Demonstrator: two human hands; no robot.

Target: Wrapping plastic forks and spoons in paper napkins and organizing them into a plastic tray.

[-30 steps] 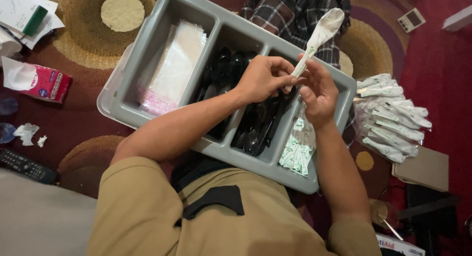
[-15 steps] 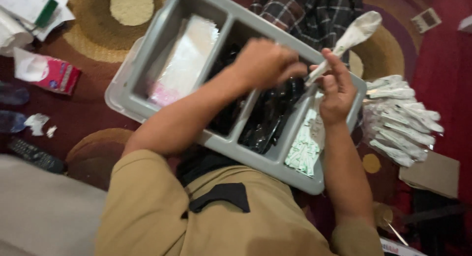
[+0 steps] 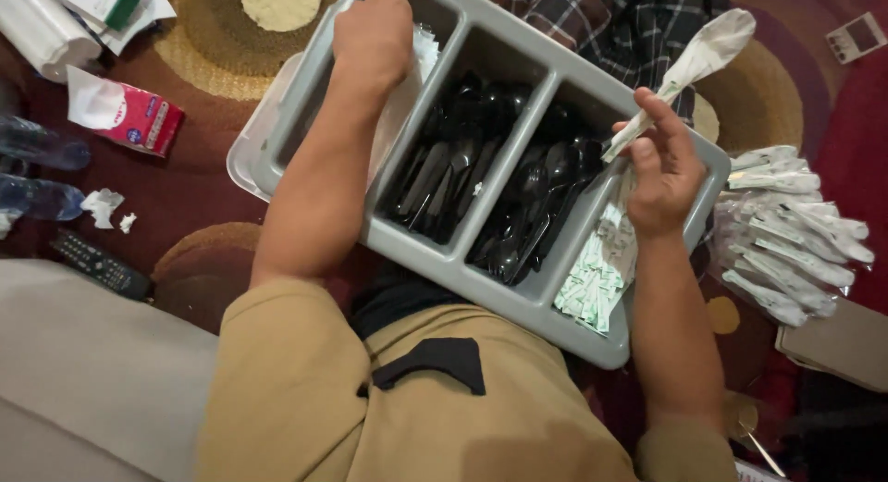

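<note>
A grey divided tray [image 3: 499,40] rests in front of me with four compartments. My left hand [image 3: 373,40] reaches into the far-left compartment, which holds white napkins [image 3: 421,61], fingers closed down among them. My right hand [image 3: 659,172] holds up a white wrapped cutlery packet [image 3: 692,67] above the tray's right side. The two middle compartments are filled with black plastic cutlery [image 3: 462,167]. The right compartment holds small white and green sachets [image 3: 597,278].
A pile of finished white wrapped packets [image 3: 791,232] lies right of the tray. A red tissue pack [image 3: 129,119], plastic bottles [image 3: 42,149], a remote control [image 3: 97,265] and papers lie on the patterned carpet at left. A cardboard box [image 3: 837,343] sits lower right.
My left hand left the packet and swung across to the far-left napkin compartment. My right hand alone now keeps the wrapped packet raised.
</note>
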